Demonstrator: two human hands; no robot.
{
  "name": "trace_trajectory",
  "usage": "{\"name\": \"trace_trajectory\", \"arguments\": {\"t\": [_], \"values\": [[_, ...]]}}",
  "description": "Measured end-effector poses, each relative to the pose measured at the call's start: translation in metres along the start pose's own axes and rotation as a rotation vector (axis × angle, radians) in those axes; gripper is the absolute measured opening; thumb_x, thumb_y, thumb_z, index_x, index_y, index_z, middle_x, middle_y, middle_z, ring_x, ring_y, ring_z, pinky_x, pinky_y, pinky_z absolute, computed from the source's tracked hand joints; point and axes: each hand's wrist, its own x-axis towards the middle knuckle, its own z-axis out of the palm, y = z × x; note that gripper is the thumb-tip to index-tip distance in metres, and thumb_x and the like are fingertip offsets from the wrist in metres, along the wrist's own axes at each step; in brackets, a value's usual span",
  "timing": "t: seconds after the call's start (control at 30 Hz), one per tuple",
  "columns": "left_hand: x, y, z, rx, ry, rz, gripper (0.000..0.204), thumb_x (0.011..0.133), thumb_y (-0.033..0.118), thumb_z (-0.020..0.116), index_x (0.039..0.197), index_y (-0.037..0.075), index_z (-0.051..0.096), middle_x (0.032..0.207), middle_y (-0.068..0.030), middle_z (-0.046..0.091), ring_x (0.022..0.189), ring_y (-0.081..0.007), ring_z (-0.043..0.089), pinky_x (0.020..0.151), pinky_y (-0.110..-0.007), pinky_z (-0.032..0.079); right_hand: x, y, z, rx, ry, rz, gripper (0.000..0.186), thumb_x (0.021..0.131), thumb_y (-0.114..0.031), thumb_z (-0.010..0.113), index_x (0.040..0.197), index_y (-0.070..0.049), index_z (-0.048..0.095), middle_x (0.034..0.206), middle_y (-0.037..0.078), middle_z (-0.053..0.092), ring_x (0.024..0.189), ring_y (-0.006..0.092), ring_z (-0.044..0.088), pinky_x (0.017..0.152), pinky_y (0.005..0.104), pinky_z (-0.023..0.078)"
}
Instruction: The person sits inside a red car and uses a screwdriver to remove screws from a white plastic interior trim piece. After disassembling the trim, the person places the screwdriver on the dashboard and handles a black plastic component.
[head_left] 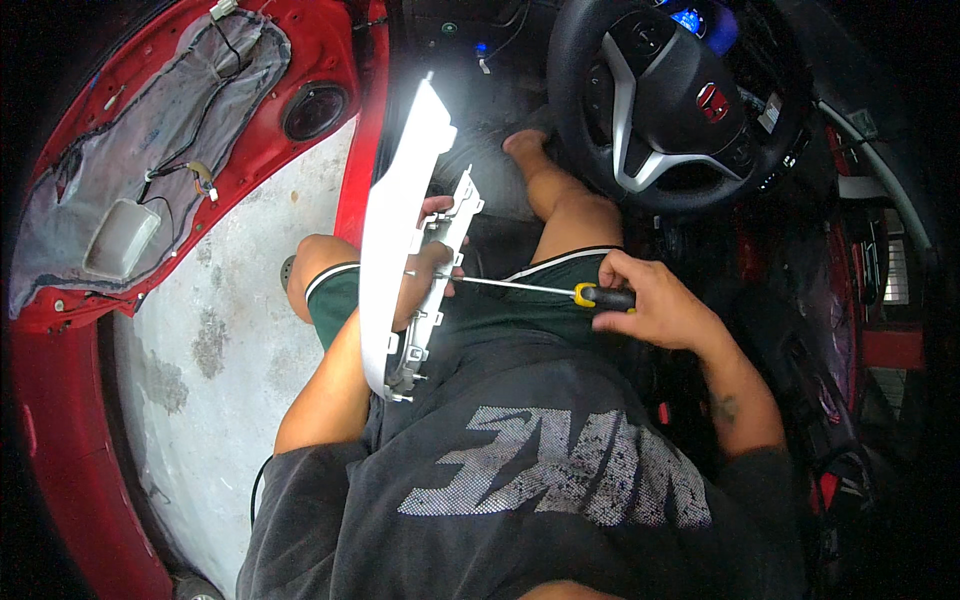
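A long pale silver-white plastic trim piece (385, 260) with clips along its inner edge stands tilted over my lap. My left hand (428, 262) grips it from behind, fingers showing through and past its clipped edge. In my right hand (640, 305), at the right of my lap, is a screwdriver (585, 294) with a yellow and black handle, held between curled fingers and thumb. Its metal shaft reaches left to the clipped edge by my left fingers; whether the tip touches it is hard to tell.
An open red car door (70, 400) with exposed wiring and a round speaker (314, 112) stands at the left, over pale stained floor (210, 340). The steering wheel (580, 90) is ahead at the upper right. My bare legs (570, 220) extend into the dark footwell.
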Motion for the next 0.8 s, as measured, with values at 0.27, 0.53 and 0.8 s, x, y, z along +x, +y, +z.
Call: {"name": "trace_trajectory", "arguments": {"t": [0.27, 0.53, 0.8], "values": [[0.002, 0.000, -0.002, -0.006, 0.029, 0.052, 0.060, 0.099, -0.008, 0.049, 0.156, 0.010, 0.044, 0.117, -0.0152, 0.069, 0.077, -0.0162, 0.068, 0.056, -0.027, 0.059, 0.011, 0.013, 0.005, -0.190, 0.034, -0.055, 0.042, 0.100, -0.044, 0.073, 0.110, -0.004, 0.067, 0.099, 0.021, 0.072, 0.098, 0.0446, 0.072, 0.087, 0.0511, 0.055], [0.000, 0.004, -0.007, -0.204, -0.017, 0.027, 0.049, 0.107, 0.010, 0.045, 0.155, 0.008, 0.043, 0.113, -0.0139, 0.070, 0.076, -0.0166, 0.069, 0.055, -0.027, 0.059, 0.010, -0.006, -0.001, -0.097, -0.007, -0.125, 0.049, 0.097, -0.049, 0.076, 0.117, -0.006, 0.065, 0.105, 0.020, 0.073, 0.104, 0.0453, 0.071, 0.090, 0.0542, 0.054], [0.010, -0.013, -0.012, -0.266, -0.040, 0.089, 0.075, 0.111, 0.069, 0.040, 0.156, 0.009, 0.045, 0.111, -0.0127, 0.071, 0.076, -0.0157, 0.069, 0.055, -0.028, 0.061, 0.006, -0.022, 0.007, -0.272, 0.081, -0.042, 0.039, 0.098, -0.041, 0.074, 0.114, -0.005, 0.067, 0.110, 0.019, 0.072, 0.104, 0.0425, 0.070, 0.090, 0.0555, 0.053]]}}
